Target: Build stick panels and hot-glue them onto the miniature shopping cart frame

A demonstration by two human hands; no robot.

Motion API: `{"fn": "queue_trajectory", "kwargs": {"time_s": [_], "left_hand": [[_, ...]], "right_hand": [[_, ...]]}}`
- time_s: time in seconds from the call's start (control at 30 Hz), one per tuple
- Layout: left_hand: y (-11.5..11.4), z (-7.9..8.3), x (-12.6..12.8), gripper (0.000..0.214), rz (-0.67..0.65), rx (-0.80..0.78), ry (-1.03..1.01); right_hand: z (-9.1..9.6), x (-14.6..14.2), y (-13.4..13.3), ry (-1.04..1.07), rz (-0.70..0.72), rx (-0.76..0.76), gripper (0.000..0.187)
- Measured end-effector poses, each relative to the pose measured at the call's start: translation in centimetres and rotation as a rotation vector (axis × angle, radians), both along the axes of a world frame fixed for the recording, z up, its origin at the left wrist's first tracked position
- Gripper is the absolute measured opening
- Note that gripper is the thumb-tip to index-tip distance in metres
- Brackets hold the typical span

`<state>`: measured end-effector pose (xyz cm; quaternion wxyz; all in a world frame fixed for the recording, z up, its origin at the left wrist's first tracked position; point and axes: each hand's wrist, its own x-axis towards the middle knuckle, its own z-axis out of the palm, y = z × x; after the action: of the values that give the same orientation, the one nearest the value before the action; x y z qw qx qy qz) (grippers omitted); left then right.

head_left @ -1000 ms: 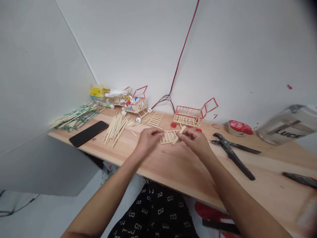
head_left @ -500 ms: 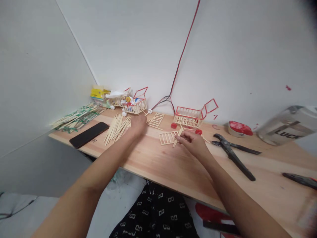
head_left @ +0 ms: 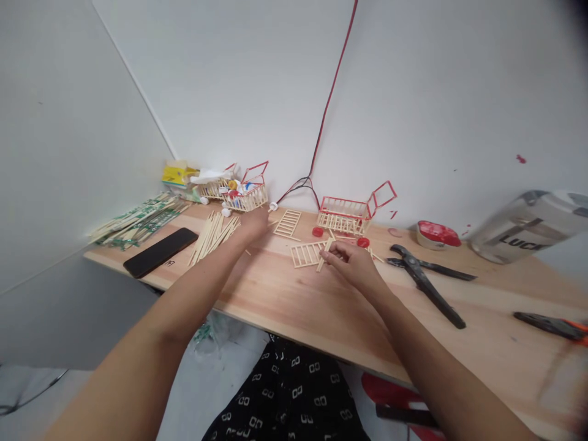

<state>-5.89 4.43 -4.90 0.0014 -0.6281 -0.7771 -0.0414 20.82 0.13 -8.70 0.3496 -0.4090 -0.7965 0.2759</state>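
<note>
My right hand point(head_left: 345, 256) pinches short wooden sticks point(head_left: 321, 263) at the right end of a ladder-like stick panel point(head_left: 305, 255) lying on the table. A second stick panel point(head_left: 288, 224) lies farther back, between my two hands. My left hand point(head_left: 255, 223) is stretched toward the back, beside a pile of loose sticks point(head_left: 212, 237) and in front of a small stick cart point(head_left: 248, 197) filled with small coloured items. Its fingers are hidden behind the hand, so what they touch cannot be seen. Behind my right hand stands a red-edged stick cart point(head_left: 344, 214), with red bottle caps point(head_left: 362, 242) near it.
Pliers point(head_left: 427, 282) lie to the right, and orange-handled pliers point(head_left: 549, 324) beyond. A tub of red paint point(head_left: 438, 235) and a clear plastic jar point(head_left: 528, 229) stand by the wall. On the left are a phone point(head_left: 160, 252), packaged sticks point(head_left: 138, 220) and a yellow box point(head_left: 179, 174).
The whole view has shifted slightly, with things on the table appearing a little farther left. My right hand keeps its pinch on the sticks; my left hand stays near the filled cart.
</note>
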Motion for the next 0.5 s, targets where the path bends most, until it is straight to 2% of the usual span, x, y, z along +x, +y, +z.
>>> {"fn": "queue_trajectory", "kwargs": {"time_s": [0.13,0.23,0.3,0.4,0.5], "left_hand": [[-1.2,1.5,-1.5,0.015,-0.013,0.043,-0.054],[-3.0,2.0,-1.5,0.008,-0.157,0.152,-0.305],[-4.5,1.7,-0.3,0.007,-0.254,0.148,-0.617],[-6.5,0.9,2.6,0.012,-0.352,-0.045,-1.044],[-7.7,0.0,5.5,0.015,-0.372,-0.137,-1.221]], "right_hand": [[0.1,-0.1,-0.1,0.021,0.011,0.015,0.029],[0.3,-0.5,-0.4,0.068,0.049,-0.027,0.030],[0.6,-0.8,-0.7,0.123,0.076,-0.103,0.031],[1.0,-1.0,-1.1,0.234,0.086,-0.232,0.031],[1.2,-1.0,-1.2,0.306,0.075,-0.300,0.033]]}}
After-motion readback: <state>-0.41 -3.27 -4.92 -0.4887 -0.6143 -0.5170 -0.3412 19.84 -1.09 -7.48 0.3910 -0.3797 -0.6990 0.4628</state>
